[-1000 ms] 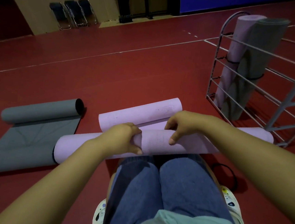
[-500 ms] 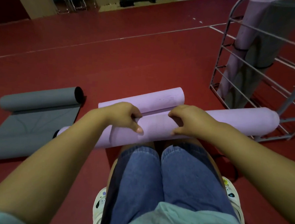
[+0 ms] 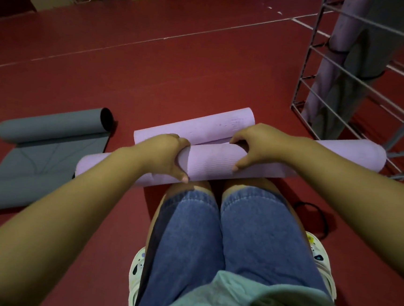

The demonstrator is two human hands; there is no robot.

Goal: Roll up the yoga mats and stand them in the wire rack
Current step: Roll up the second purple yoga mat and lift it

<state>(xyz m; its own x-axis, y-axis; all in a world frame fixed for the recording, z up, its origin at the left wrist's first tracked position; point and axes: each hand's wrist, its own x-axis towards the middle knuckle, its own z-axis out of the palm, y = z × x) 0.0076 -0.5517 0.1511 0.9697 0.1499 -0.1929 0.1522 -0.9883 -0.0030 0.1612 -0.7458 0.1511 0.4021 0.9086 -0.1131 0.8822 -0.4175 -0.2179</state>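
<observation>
I am kneeling on the dark red gym floor [image 3: 179, 60], and both of my hands are on the long lilac foam yoga mat roll [image 3: 211, 162] that lies crosswise just ahead of my knees. My left hand [image 3: 165, 155] grips the roll from above, fingers curled over its far side and the thumb pressed against its near side. My right hand [image 3: 257, 145] grips it the same way a little toward 3 o'clock, fingers hooked over the top and thumb down on the near face. The roll's right end reaches to the foot of the grey wire rack [image 3: 325, 73], which stands at about 2 o'clock.

Directly beyond the roll, at 12 o'clock and touching it, lies a second, shorter lilac rolled mat section [image 3: 198, 125]; I cannot tell whether it is the same mat's other end or a separate one. At 9 o'clock a grey yoga mat [image 3: 48, 139] lies partly rolled, its rolled end at the far side and the flat part spread toward me.

Inside the rack two rolled mats stand upright side by side: a lilac upright mat [image 3: 330, 66] and a grey upright mat [image 3: 365, 57], each with a dark band around it. A thin black elastic loop [image 3: 322, 217] lies on the floor at 4 o'clock beside my right knee.
</observation>
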